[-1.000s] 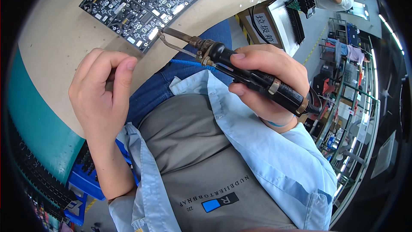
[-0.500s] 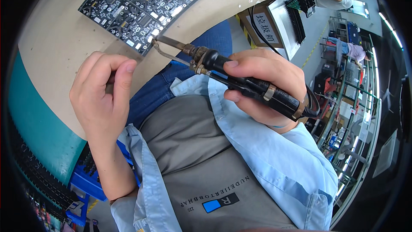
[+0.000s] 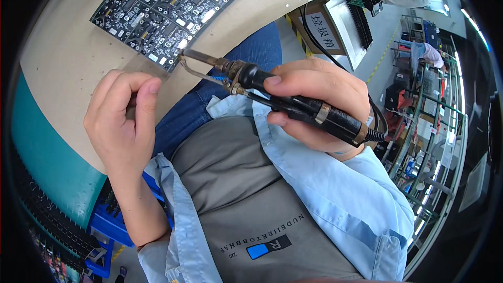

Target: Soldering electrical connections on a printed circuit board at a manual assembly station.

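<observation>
My right hand (image 3: 314,102) is wrapped round the soldering iron (image 3: 293,102), tip at the circuit board's (image 3: 167,8) near edge for reach. Left hand (image 3: 123,120), fingers curled together, rests on the bench (image 3: 63,68) below the board.

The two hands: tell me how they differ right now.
The right hand is wrapped around a black soldering iron, its tip at the edge of the circuit board panel. The left hand holds no tool, curled loosely over the beige tabletop. Both are bare, with light blue sleeves.
</observation>
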The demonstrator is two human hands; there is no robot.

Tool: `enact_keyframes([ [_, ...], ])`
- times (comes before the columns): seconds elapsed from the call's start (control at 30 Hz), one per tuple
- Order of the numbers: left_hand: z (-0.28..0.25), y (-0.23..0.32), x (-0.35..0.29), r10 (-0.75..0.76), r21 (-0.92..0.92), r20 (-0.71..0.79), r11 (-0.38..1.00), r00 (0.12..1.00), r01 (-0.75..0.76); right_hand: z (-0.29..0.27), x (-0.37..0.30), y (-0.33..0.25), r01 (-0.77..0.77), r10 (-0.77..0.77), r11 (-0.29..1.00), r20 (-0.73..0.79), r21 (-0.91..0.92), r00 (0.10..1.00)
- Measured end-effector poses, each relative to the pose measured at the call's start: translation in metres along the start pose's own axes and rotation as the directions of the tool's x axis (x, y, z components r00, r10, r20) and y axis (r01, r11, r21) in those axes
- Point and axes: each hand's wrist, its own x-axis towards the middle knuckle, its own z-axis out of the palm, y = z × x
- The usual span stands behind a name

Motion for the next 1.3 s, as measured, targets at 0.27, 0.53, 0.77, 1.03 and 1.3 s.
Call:
enact_keyframes([
  [0.27, 0.0, -0.001, 0.0, 0.021, 0.009, -0.007, 1.0, 1.0, -0.021, 0.003, -0.003, 0.0, -0.038, 0.045, 0.998, -0.15, 0.046, 0.988],
  [0.53, 0.001, 0.0, 0.001, 0.026, 0.023, -0.004, 0.999, 1.0, -0.026, 0.0, -0.004, 0.002, -0.052, 0.054, 0.998, -0.081, 0.026, 0.995],
  [0.77, -0.001, 0.004, 0.0, -0.033, 0.042, 0.028, 0.999, 0.999, 0.032, 0.007, -0.002, 0.003, 0.011, -0.003, 0.998, -0.12, 0.069, 0.993],
  [1.03, -0.001, 0.008, -0.002, -0.053, 0.054, 0.025, 0.997, 0.998, 0.052, -0.001, -0.01, 0.0, 0.003, 0.01, 0.995, -0.139, 0.097, 0.99],
  [1.3, -0.003, 0.007, -0.001, -0.059, 0.046, 0.022, 0.997, 0.998, 0.058, -0.007, -0.012, 0.005, -0.032, 0.059, 0.991, -0.212, 0.129, 0.975],
])
